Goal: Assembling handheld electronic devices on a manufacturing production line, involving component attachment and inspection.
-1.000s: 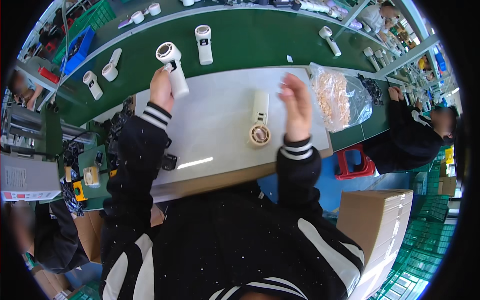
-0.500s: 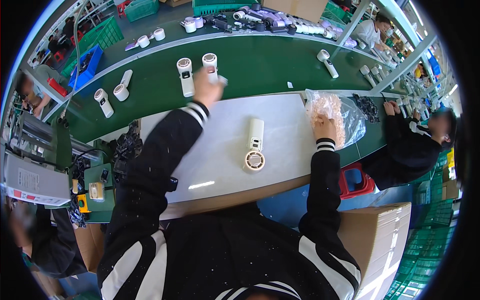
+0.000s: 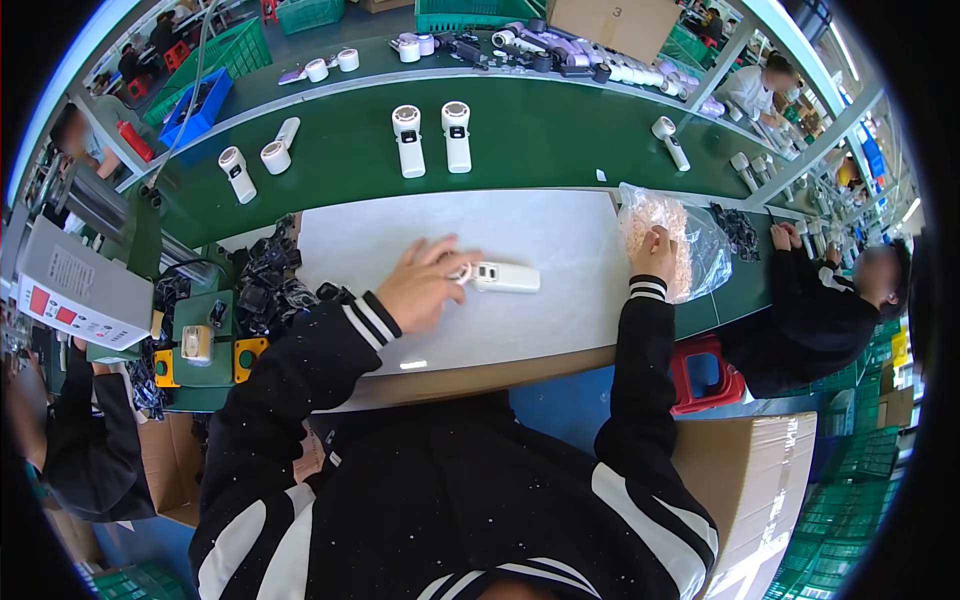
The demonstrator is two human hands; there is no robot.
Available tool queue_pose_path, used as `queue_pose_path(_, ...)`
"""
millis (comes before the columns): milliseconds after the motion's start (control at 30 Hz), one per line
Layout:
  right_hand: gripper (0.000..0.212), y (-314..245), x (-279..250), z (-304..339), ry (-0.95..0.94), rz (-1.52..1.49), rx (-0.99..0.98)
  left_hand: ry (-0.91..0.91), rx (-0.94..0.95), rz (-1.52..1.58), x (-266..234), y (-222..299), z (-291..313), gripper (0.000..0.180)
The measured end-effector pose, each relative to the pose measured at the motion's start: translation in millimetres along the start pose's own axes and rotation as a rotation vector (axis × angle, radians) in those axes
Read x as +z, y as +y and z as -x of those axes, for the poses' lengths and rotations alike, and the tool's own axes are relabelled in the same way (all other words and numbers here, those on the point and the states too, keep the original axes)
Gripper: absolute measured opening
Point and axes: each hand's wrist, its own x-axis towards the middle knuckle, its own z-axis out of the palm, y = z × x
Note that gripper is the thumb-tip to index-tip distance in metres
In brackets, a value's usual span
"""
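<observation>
On the white work board [image 3: 560,340] a white handheld fan [image 3: 508,278] lies sideways, its handle pointing right. My left hand [image 3: 422,287] has its thumb and fingers around the fan's round head, which is partly covered. At the right, my right hand [image 3: 655,257] rests in a clear plastic bag [image 3: 712,268] of small peach-coloured pieces [image 3: 655,214]. Its fingertips are pressed together among the pieces; whether they pinch one is too small to tell. Beyond the board, two white fans [image 3: 408,142] [image 3: 456,138] lie side by side on the green bench.
More white fans [image 3: 237,175] [image 3: 671,144] lie far left and far right on the bench [image 3: 550,130]. Black cables [image 3: 268,270] heap beside the board, near a grey machine box [image 3: 85,285]. A co-worker [image 3: 830,290] sits at the right by a red stool [image 3: 705,375].
My left hand let go of a fan on the far bench and came back to the board. The fan there has turned from upright to sideways. My right hand stays in the bag.
</observation>
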Motion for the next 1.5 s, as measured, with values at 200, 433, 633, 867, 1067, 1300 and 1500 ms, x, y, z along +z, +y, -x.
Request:
queue_pose_path(200, 0.021, 19.0, 8.1, -3.6, 0.066, -0.057, -0.134, 0.211, -0.259, 0.174, 4.1, 12.2, 10.3, 0.029)
queue_pose_path(433, 0.024, 30.0, 12.1, -6.1, -0.054, 0.028, -0.097, 0.351, -0.207, 0.116, 46.1, 36.2, 20.3, 0.034)
queue_pose_path(633, 0.025, 10.2, -10.1, -3.9, -0.100, -0.043, -0.039, 0.535, -0.235, 0.357, 26.6, 10.9, 59.7, 0.027)
queue_pose_path(867, 0.017, -25.0, -24.0, 19.0, 0.144, -0.362, -0.390, 0.190, -0.744, -0.161, 7.4, -58.2, 126.7, 0.033)
queue_pose_path(1067, 0.022, -132.6, -3.6, 119.6, -0.485, -1.058, -0.197, 0.251, -0.719, -0.133, 19.1, -64.5, 134.0, 0.032)
queue_pose_path(1300, 0.013, -203.6, 10.9, 198.7, -0.736, -0.927, -0.199, 0.320, -0.730, -0.227, 16.0, -66.0, 133.0, 0.030)
queue_pose_path(1500, 0.012, -210.9, 30.3, 217.9, -0.487, -0.726, -0.376, 0.200, -0.757, -0.077, 2.3, -62.7, 129.4, 0.028)
